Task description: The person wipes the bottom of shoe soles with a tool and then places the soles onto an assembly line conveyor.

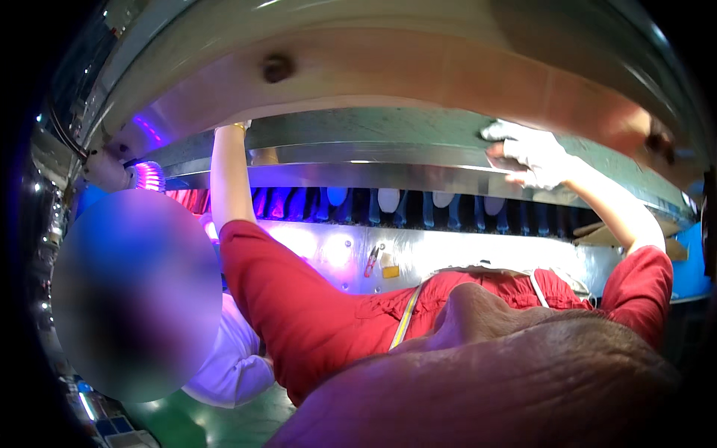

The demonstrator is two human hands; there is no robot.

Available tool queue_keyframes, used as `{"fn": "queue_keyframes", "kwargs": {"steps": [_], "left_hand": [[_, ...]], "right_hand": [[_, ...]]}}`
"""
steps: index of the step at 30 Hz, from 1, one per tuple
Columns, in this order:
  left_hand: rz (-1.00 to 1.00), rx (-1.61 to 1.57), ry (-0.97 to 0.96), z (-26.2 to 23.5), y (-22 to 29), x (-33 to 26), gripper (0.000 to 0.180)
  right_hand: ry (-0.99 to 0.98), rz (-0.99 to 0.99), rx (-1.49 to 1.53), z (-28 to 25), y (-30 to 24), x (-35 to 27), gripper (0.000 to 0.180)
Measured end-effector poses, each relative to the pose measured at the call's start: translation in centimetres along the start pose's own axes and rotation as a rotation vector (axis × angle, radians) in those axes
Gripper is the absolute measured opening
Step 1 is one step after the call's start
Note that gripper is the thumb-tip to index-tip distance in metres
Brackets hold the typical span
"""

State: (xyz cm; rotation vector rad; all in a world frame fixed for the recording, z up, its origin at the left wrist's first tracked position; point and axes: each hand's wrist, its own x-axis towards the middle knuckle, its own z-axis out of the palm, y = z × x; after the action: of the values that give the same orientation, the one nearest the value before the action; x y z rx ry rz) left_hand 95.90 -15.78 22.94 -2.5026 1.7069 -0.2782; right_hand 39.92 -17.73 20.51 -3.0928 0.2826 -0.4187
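My left arm reaches forward under the edge of a large curved, glossy metal cover. The left hand is hidden behind that edge; only the wrist with a yellow band shows. At the right, my right hand wears a whitish glove that leaves some fingertips bare. Its fingers are spread over a long green surface, beside a shiny metal rail. Nothing shows in that hand. Whether the fingertips touch the surface, I cannot tell.
Below the rail runs a row of dark blue strips with pale ovals between some. Red-handled snips and a small yellow piece lie on a metal panel. A person in a white sleeve is close at left, near a purple-lit lamp.
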Motion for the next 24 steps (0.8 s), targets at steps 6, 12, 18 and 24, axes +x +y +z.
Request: {"fn": "queue_keyframes", "kwargs": {"steps": [6,12,18,24], "left_hand": [[0.217,0.066,-0.131,-2.7,10.4,-6.5,0.057],[0.477,-0.019,-0.062,-4.1,20.1,-11.4,0.066],[0.977,-0.014,0.371,-4.7,32.8,-13.6,0.046],[0.921,-0.045,0.264,-6.5,38.9,-15.3,0.036]], "right_hand": [[0.312,0.254,-0.363,1.4,1.3,-1.8,0.032],[0.054,0.602,-0.406,0.9,2.8,-4.2,0.029],[-0.048,0.630,-0.335,-0.1,3.4,-9.4,0.028],[0.142,0.508,-0.372,0.5,3.0,-14.6,0.023]]}}
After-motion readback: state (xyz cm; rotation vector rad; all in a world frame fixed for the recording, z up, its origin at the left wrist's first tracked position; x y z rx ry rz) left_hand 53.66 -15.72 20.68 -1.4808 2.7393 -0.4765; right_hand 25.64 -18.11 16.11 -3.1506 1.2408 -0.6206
